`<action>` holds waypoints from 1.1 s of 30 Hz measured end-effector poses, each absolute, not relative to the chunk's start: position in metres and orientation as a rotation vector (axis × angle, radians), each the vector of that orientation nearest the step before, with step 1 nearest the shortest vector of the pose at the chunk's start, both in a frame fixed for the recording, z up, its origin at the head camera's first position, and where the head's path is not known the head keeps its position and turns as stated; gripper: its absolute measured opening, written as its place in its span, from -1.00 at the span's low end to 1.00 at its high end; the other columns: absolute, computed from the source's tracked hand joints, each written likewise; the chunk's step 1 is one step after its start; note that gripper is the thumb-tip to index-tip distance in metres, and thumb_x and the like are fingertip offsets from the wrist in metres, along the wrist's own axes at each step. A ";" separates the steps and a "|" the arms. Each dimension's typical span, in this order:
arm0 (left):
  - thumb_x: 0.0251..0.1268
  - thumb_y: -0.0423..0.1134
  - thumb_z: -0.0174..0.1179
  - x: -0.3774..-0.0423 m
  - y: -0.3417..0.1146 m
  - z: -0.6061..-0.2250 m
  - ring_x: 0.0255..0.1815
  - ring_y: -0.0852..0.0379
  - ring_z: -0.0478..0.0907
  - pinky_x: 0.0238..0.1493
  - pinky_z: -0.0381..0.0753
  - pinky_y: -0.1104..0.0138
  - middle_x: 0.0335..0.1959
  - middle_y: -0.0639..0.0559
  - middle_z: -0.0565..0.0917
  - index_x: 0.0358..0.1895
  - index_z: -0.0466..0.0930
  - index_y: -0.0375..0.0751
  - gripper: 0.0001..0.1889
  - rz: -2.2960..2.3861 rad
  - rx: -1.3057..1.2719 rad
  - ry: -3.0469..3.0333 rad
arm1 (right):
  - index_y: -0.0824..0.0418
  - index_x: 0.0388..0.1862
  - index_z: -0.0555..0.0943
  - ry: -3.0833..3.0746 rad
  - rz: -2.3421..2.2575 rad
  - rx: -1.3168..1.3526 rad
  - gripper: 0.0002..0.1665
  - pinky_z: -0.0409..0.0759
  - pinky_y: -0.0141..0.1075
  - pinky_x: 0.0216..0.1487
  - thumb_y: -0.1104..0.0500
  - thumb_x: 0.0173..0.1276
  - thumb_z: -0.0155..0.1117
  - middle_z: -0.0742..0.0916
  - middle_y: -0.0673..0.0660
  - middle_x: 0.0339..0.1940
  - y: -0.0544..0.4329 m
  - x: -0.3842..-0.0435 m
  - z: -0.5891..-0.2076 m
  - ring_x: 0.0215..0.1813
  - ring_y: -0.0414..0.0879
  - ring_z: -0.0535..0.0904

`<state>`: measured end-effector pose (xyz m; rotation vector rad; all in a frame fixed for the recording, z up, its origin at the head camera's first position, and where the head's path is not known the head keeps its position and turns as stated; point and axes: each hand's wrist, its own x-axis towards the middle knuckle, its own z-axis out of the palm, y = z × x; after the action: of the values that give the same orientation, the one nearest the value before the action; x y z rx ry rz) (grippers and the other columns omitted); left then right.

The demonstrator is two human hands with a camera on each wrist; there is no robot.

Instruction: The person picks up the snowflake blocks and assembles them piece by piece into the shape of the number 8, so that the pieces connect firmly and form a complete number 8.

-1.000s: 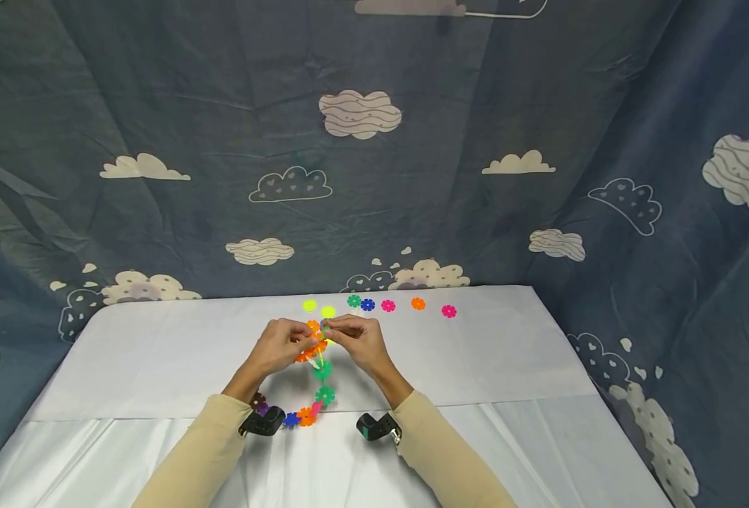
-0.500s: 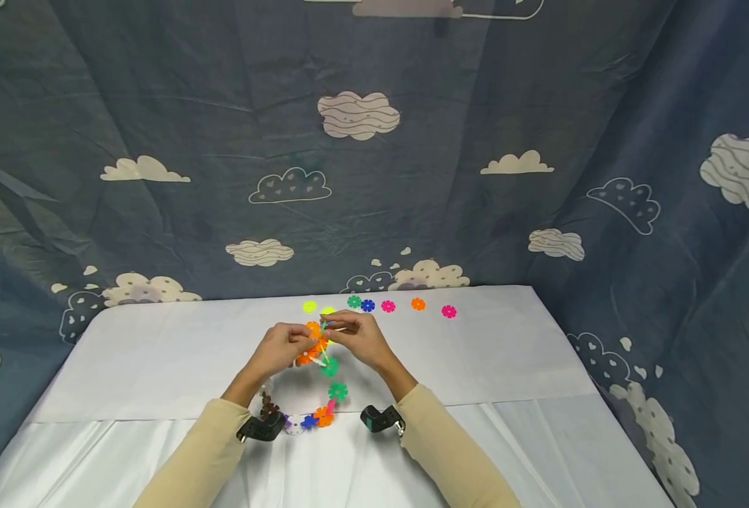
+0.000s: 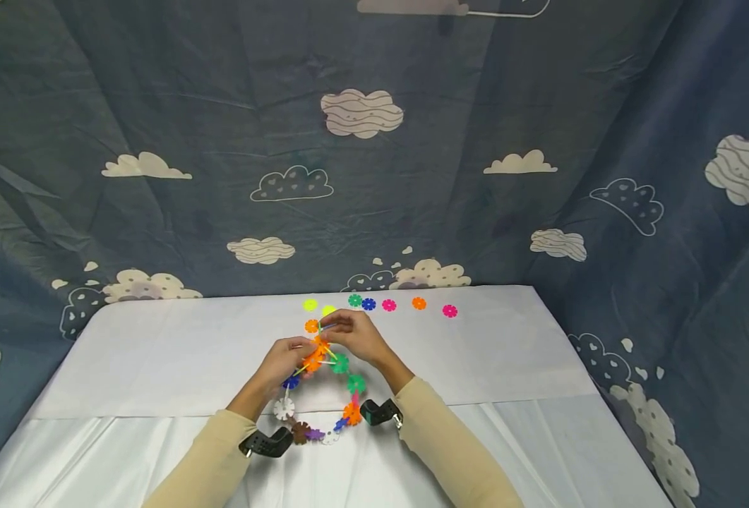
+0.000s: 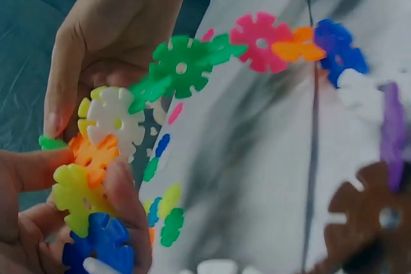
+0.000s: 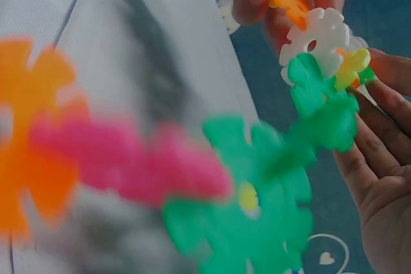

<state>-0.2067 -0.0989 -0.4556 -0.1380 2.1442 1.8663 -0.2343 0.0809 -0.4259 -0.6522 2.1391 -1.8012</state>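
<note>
Over the white desk [image 3: 158, 360], two hands work close together. The left hand [image 3: 288, 360] pinches an orange flower disc [image 4: 95, 153] in a looped flower chain [image 3: 356, 384], probably to keep it still. The right hand [image 3: 356, 335] pinches a green piece [image 4: 51, 143] beside it; I can't tell if they're joined. Loose flower discs [image 3: 389, 305] lie behind, maybe spread for easy picking.

The left hand [image 4: 32, 219] pinches an orange disc [image 4: 96, 153], with a yellow disc [image 4: 72, 194] and a blue disc [image 4: 109, 239] just below; a fingertip of the right hand [image 4: 106, 30] touches a green disc [image 4: 51, 142]. A chain [image 4: 249, 49] of coloured discs arches over the white cloth [image 4: 250, 158]; loose discs [image 4: 172, 228] lie near its edge.
</note>
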 end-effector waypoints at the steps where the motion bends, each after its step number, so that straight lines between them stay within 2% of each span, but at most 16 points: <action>1: 0.44 -0.32 0.02 -0.206 -0.099 -0.458 -0.55 0.22 0.50 -0.46 0.59 0.37 -0.41 -0.02 0.60 -0.02 0.50 -0.50 -0.74 1.871 -0.143 2.143 | 0.60 0.07 0.49 2.127 -1.795 -0.649 -0.63 0.60 -0.07 0.07 0.38 0.35 0.21 0.59 0.53 0.05 0.081 -0.235 -0.427 0.03 0.20 0.63; 5: 0.44 -0.29 0.02 -0.207 -0.101 -0.463 -0.42 0.21 0.56 -0.32 0.65 0.30 -0.27 -0.10 0.64 0.15 0.43 -0.49 -0.64 1.859 -0.144 2.135 | 0.60 0.08 0.50 2.113 -1.783 -0.631 -0.63 0.51 0.13 0.12 0.36 0.39 0.18 0.60 0.51 0.05 0.080 -0.238 -0.431 0.01 0.16 0.65; 10: 0.44 -0.14 0.07 -0.214 -0.103 -0.464 -0.43 0.16 0.62 -0.33 0.64 0.32 -0.16 -0.18 0.68 0.32 0.32 -0.41 -0.48 1.803 -0.138 2.151 | 0.61 0.06 0.52 2.133 -1.783 -0.655 -0.64 0.51 0.14 0.12 0.30 0.51 0.01 0.62 0.50 0.01 0.078 -0.240 -0.433 0.00 0.21 0.62; 13: 0.41 -0.04 0.11 -0.217 -0.102 -0.465 -0.47 0.17 0.62 -0.39 0.61 0.36 -0.18 -0.13 0.68 0.29 0.35 -0.40 -0.43 1.789 -0.157 2.198 | 0.61 0.05 0.53 2.159 -1.757 -0.701 -0.60 0.49 0.15 0.14 0.26 0.56 -0.07 0.63 0.48 0.02 0.075 -0.243 -0.435 0.03 0.26 0.58; 15: 0.40 -0.01 0.12 -0.219 -0.101 -0.466 -0.55 0.14 0.63 -0.44 0.63 0.34 -0.25 -0.13 0.69 0.26 0.38 -0.40 -0.43 1.814 -0.163 2.195 | 0.60 0.03 0.54 2.188 -1.735 -0.720 -0.57 0.48 0.15 0.14 0.23 0.58 -0.12 0.64 0.46 0.02 0.073 -0.246 -0.439 0.05 0.28 0.55; 19: 0.38 0.02 0.14 -0.220 -0.100 -0.467 -0.65 0.20 0.54 -0.56 0.55 0.38 -0.41 -0.03 0.64 0.14 0.50 -0.39 -0.48 1.812 -0.193 2.262 | 0.54 0.01 0.57 2.226 -1.738 -0.705 -0.53 0.45 0.16 0.14 0.17 0.60 -0.15 0.64 0.42 0.03 0.067 -0.255 -0.454 0.07 0.29 0.50; 23: 0.35 0.02 0.16 -0.219 -0.101 -0.467 -0.49 0.22 0.46 -0.50 0.45 0.42 -0.31 -0.04 0.62 0.05 0.58 -0.38 -0.51 1.764 -0.251 2.364 | 0.48 0.03 0.60 2.242 -1.744 -0.669 -0.48 0.46 0.13 0.14 0.08 0.60 -0.15 0.64 0.37 0.06 0.066 -0.263 -0.466 0.10 0.30 0.48; 27: 0.36 -0.05 0.16 -0.219 -0.104 -0.465 -0.32 0.18 0.47 -0.39 0.50 0.41 -0.14 -0.12 0.62 0.09 0.57 -0.40 -0.54 1.792 -0.288 2.322 | 0.44 -0.01 0.63 2.357 -1.699 -0.559 -0.51 0.55 -0.06 0.03 0.05 0.57 -0.05 0.69 0.33 -0.01 0.072 -0.271 -0.473 0.01 0.23 0.53; 30: 0.37 -0.09 0.16 -0.220 -0.106 -0.466 -0.33 0.18 0.48 -0.39 0.52 0.42 -0.12 -0.15 0.63 0.14 0.53 -0.42 -0.54 1.861 -0.322 2.248 | 0.35 -0.08 0.67 2.507 -1.540 -0.445 -0.66 0.55 -0.23 -0.11 0.10 0.47 0.14 0.72 0.24 -0.15 0.080 -0.280 -0.482 -0.14 0.06 0.56; 33: 0.38 -0.12 0.15 -0.221 -0.108 -0.469 -0.32 0.19 0.49 -0.37 0.55 0.44 -0.08 -0.18 0.63 0.19 0.48 -0.43 -0.52 1.924 -0.341 2.189 | 0.27 -0.11 0.70 2.615 -1.334 -0.385 -0.77 0.51 -0.32 -0.21 0.16 0.34 0.30 0.70 0.12 -0.26 0.085 -0.287 -0.490 -0.25 -0.11 0.52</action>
<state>-0.2205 -0.1076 -0.4687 -0.3411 2.1891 1.9241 -0.2865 0.0848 -0.4902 -0.3853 2.6147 -1.3344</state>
